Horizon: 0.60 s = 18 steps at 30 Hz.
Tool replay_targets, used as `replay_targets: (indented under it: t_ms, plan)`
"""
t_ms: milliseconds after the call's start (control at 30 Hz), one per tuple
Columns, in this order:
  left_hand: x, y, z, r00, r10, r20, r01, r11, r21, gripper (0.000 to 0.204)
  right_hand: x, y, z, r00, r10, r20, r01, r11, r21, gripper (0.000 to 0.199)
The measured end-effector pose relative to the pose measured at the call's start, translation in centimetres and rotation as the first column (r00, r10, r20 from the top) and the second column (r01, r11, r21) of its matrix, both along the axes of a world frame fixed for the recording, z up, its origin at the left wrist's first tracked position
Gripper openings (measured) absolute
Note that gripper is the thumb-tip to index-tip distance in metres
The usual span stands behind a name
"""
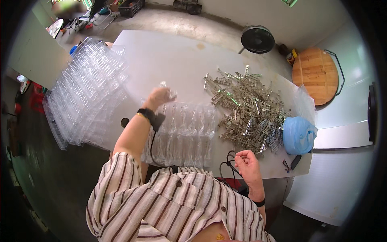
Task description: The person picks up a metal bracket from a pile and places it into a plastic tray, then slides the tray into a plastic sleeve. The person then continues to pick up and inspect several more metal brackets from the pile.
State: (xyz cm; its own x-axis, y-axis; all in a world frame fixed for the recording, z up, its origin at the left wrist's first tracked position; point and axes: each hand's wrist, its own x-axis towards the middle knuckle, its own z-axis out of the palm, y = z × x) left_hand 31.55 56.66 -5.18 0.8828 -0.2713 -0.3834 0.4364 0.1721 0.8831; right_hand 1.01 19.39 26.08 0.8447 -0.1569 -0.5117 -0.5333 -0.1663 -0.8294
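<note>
The left hand (158, 97) was raised above the table (169, 56), its fingers closed around a small clear plastic piece (171, 93) that caught the light at the fingertips; the piece was glossy and see-through, too small and blurred to tell its exact form. A black band sat on that wrist, with a dark cable hanging from it toward the striped shirt (173, 205). Just below the hand lay a clear tray (187, 133) flat on the table, moulded into long parallel pockets running away from the person, shiny, colourless and wrinkled with reflections. To the left, a tall slanting stack of trays (86, 92) of the same clear plastic leaned across the table's edge, its ribbed rims showing one behind the other. The right hand (248, 163) hovered near the table's near edge, fingers curled loosely inward; whether it held anything could not be told. Beyond it spread a heap of metal brackets (252, 109), thin grey strips punched with holes, tangled together, a few tinted green. A blue bag (298, 135) lay touching the heap's right side. A black fan (257, 39) stood past the table's far edge, and a round wooden board (315, 74) lay to the right.
</note>
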Motion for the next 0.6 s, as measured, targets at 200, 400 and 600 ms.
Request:
replay_targets:
  t_ms: [200, 400, 600]
  plan:
    - [-1.3, 1.4, 5.2, 0.867, 0.287, -0.408, -0.272, 0.958, 0.095, 0.067, -0.1, 0.0, 0.6, 1.0, 0.01, 0.003, -0.01, 1.0, -0.007, 0.02]
    - [-8.7, -3.1, 11.6, 0.986, 0.022, -0.163, -0.012, 0.998, 0.059, 0.034, 0.0, -0.5, 0.9, 1.0, 0.027, -0.015, -0.027, 1.0, 0.006, 0.021]
    - [-13.7, -0.6, 20.1, 0.994, 0.106, 0.042, -0.111, 0.981, 0.157, 0.026, 1.0, 0.3, 1.7, 0.99, 0.143, -0.009, -0.143, 0.99, -0.009, 0.026]
